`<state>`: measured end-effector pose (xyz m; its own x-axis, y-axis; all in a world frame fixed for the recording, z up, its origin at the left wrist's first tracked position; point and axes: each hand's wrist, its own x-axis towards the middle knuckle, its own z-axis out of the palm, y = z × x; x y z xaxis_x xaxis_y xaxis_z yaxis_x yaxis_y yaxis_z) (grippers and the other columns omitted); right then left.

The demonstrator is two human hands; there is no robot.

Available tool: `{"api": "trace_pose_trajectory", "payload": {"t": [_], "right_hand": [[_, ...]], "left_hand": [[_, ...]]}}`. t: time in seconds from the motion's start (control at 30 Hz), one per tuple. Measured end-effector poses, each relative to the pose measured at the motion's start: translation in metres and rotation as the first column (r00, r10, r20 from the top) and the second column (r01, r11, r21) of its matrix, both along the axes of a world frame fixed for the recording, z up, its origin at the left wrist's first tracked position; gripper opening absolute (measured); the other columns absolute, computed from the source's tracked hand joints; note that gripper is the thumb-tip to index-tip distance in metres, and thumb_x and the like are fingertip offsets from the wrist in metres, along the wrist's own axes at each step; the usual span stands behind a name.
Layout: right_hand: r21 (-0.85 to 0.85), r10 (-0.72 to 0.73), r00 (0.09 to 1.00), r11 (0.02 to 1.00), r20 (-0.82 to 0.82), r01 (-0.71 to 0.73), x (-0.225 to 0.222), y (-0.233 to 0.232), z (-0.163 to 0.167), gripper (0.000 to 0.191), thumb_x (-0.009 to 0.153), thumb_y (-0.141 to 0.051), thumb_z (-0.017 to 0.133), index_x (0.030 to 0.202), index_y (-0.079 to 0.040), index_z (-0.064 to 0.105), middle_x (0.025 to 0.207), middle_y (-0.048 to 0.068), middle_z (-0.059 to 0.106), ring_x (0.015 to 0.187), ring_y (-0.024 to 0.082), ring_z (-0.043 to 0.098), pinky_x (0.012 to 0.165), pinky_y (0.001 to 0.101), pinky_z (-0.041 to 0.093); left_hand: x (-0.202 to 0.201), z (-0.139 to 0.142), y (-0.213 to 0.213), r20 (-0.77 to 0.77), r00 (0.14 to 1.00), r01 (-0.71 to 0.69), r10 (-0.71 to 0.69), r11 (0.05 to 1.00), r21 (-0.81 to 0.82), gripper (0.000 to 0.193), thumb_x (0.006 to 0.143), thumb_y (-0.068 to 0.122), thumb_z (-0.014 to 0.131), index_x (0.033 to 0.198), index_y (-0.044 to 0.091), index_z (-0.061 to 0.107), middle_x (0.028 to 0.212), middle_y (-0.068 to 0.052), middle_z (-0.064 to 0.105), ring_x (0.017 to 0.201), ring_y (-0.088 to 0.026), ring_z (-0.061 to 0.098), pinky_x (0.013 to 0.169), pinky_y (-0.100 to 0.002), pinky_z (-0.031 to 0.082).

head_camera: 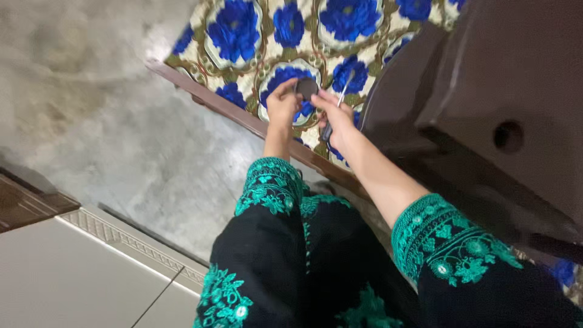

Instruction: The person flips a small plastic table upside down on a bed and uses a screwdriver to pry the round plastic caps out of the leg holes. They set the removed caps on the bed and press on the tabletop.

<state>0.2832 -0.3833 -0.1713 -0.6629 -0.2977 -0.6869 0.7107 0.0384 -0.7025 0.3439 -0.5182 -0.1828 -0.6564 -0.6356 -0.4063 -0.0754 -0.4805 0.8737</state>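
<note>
- Right, head view, looking down: both hands are up together over a blue-flowered cloth (285, 30) that covers a flat surface with a brown wooden edge (243, 118).
- The left hand (282, 106) has its fingertips pinched on the rim of a small dark round object (306, 88), holding it just above the cloth.
- The right hand (337, 121) meets that disc from the other side, fingers touching its lower edge, while the same hand is closed around a thin silvery tool (344, 92) that pokes up past the knuckles.
- A darker bit of that tool shows below the right palm; whether it is a handle, I cannot tell.
- No open container shows here; the round object could be a lid or a cap, too small to make out.
- Around them: a big dark brown moulded piece (510, 91) with a round hole crowds the right side, sitting close beside the right forearm and covering part of the cloth.
- Grey concrete floor (91, 91) fills the left, with a pale panel (67, 273) at the bottom corner.
- Black sleeves with green embroidery (267, 188) cover both arms and block the lower middle of the view.
- The brown piece is cut off at the top and right edges.
</note>
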Motion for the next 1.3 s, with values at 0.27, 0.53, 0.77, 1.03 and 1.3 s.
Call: {"api": "trace_pose_trajectory", "payload": {"t": [0.27, 0.53, 0.77, 1.03, 1.3], "right_hand": [[0.086, -0.02, 0.999, 0.996, 0.036, 0.017, -0.032, -0.013, -0.066, 0.046, 0.079, -0.013, 0.084, 0.124, -0.014, 0.076, 0.096, 0.005, 0.079, 0.059, 0.006, 0.053, 0.047, 0.0218, 0.038], [0.071, -0.039, 0.982, 0.997, 0.185, 0.026, -0.061, -0.01, -0.156, 0.04, 0.08, -0.014, 0.085, 0.119, -0.017, 0.075, 0.105, 0.006, 0.079, 0.061, 0.005, 0.053, 0.048, 0.0201, 0.039], [-0.027, -0.005, 0.986, 1.0, 0.169, 0.01, -0.076, -0.035, -0.214, 0.04, 0.081, -0.015, 0.086, 0.119, -0.015, 0.075, 0.106, 0.005, 0.078, 0.063, 0.007, 0.052, 0.049, 0.0217, 0.039], [0.212, 0.075, 0.997, 0.974, 0.005, -0.074, -0.093, -0.051, -0.239, 0.038, 0.078, -0.014, 0.085, 0.115, -0.019, 0.079, 0.094, 0.0, 0.078, 0.062, 0.006, 0.054, 0.05, 0.0222, 0.041], [0.439, 0.068, 0.996, 0.898, -0.052, -0.038, -0.103, -0.051, -0.26, 0.039, 0.07, 0.001, 0.082, 0.108, -0.012, 0.08, 0.076, 0.001, 0.072, 0.058, 0.01, 0.058, 0.049, 0.0275, 0.046]], "left_hand": [[-0.001, -0.061, -0.027, 0.302, 0.935, 0.302, -0.188, 0.868, -0.394, 0.068, 0.068, -0.011, 0.064, 0.132, 0.013, 0.071, 0.1, -0.006, 0.078, 0.096, -0.018, 0.074, 0.081, -0.032, 0.062], [-0.029, -0.143, -0.024, 0.451, 0.861, 0.432, -0.237, 0.809, -0.4, 0.066, 0.071, 0.0, 0.064, 0.136, 0.014, 0.068, 0.11, -0.008, 0.08, 0.11, -0.021, 0.075, 0.099, -0.032, 0.054], [-0.044, -0.209, -0.014, 0.404, 0.909, 0.214, -0.098, 0.944, -0.253, 0.074, 0.076, 0.008, 0.066, 0.149, 0.011, 0.054, 0.118, -0.011, 0.078, 0.102, -0.022, 0.076, 0.088, -0.03, 0.057], [-0.042, -0.232, -0.021, 0.194, 0.981, -0.055, -0.016, 0.932, 0.357, 0.064, 0.091, 0.023, 0.065, 0.15, 0.006, 0.049, 0.137, -0.009, 0.066, 0.119, -0.024, 0.068, 0.097, -0.038, 0.048], [-0.034, -0.241, -0.02, 0.313, 0.948, 0.0, -0.063, 0.98, 0.199, 0.06, 0.091, 0.026, 0.067, 0.145, 0.002, 0.057, 0.128, -0.015, 0.072, 0.117, -0.026, 0.069, 0.095, -0.036, 0.052]]}}
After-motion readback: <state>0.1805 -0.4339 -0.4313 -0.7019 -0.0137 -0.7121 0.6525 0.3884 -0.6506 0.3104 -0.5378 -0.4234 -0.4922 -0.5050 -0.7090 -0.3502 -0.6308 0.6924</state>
